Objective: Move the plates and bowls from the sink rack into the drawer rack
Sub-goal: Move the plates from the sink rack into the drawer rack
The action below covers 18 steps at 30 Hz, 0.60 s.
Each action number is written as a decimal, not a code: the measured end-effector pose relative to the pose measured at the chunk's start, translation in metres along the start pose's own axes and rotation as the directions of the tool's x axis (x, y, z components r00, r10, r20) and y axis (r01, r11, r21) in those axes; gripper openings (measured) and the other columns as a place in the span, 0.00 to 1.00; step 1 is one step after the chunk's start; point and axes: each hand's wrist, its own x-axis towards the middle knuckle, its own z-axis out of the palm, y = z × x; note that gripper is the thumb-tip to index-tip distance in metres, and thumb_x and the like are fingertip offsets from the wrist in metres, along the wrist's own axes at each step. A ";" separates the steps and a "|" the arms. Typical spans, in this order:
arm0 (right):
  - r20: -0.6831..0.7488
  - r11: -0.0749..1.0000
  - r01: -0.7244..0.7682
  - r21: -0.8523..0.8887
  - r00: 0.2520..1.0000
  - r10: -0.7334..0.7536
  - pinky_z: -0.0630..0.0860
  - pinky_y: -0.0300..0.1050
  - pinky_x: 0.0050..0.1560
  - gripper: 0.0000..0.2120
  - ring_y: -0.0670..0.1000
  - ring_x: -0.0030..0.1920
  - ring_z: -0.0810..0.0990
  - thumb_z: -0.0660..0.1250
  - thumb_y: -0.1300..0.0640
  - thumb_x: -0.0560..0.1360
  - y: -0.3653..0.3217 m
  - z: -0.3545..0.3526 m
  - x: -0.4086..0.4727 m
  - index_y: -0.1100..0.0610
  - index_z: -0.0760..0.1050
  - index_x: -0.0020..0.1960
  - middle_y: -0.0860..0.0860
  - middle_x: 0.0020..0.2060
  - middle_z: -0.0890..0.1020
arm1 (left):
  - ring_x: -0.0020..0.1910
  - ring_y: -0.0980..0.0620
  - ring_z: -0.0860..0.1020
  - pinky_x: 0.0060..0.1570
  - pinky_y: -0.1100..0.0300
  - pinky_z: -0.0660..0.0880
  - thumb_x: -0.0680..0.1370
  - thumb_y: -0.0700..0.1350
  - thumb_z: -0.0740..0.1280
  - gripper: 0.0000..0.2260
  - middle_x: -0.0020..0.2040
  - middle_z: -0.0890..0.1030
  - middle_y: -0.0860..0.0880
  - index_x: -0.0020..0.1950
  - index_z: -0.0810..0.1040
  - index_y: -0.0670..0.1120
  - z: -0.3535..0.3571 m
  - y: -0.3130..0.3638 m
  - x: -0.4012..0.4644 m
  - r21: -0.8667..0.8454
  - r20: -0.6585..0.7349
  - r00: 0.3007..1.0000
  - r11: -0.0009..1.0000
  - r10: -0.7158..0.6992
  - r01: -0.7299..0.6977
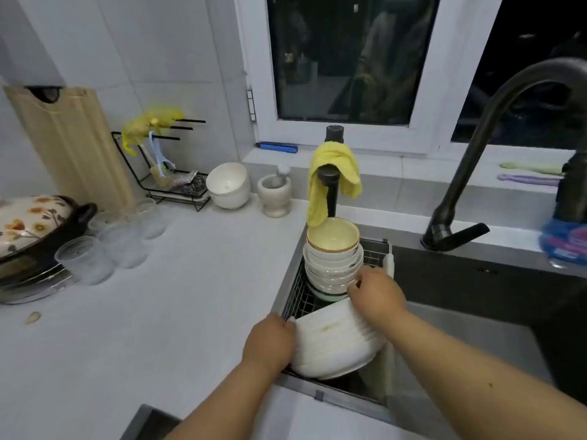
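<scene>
**Both hands on plate stack in sink rack**

A stack of white ceramic plates sits tilted on edge at the near end of the steel wire sink rack, which is set in the left part of the dark sink. The left hand grips the stack's left edge, its fingers curled round the rims and mostly hidden behind the plates. The right hand lies over the stack's far upper edge, its fingers bent down round the rims towards the rack; the fingertips cannot be seen.

Just beyond the plates, in the far end of the same rack, stands an upright stack of white ceramic bowls. The topmost bowl has a cream interior and a brown rim. The right hand is close beside this stack; contact cannot be determined.

A yellow cloth hangs over a black tap post behind the bowls. A dark curved tap rises at the right of the sink.

On the white bench to the left: a white stone mortar with pestle, two nested white bowls tilted on their side, a black wire stand holding brushes and scourers, a pale wooden chopping board leaning against the tiled wall, several clear plastic cups, and a dark casserole pot with a flower-patterned lid at the left edge.

The drawer rack is not identifiable in this view.
</scene>
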 end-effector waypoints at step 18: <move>0.485 0.922 0.045 -0.384 0.860 0.160 0.72 0.47 0.64 0.17 0.56 0.63 0.75 0.59 0.59 0.78 0.003 -0.015 0.059 0.62 0.73 0.66 0.57 0.64 0.76 | 0.36 0.46 0.74 0.42 0.58 0.71 0.75 0.39 0.62 0.07 0.41 0.78 0.40 0.41 0.78 0.39 0.007 0.022 0.048 -0.197 0.236 0.877 0.864 -0.417 0.464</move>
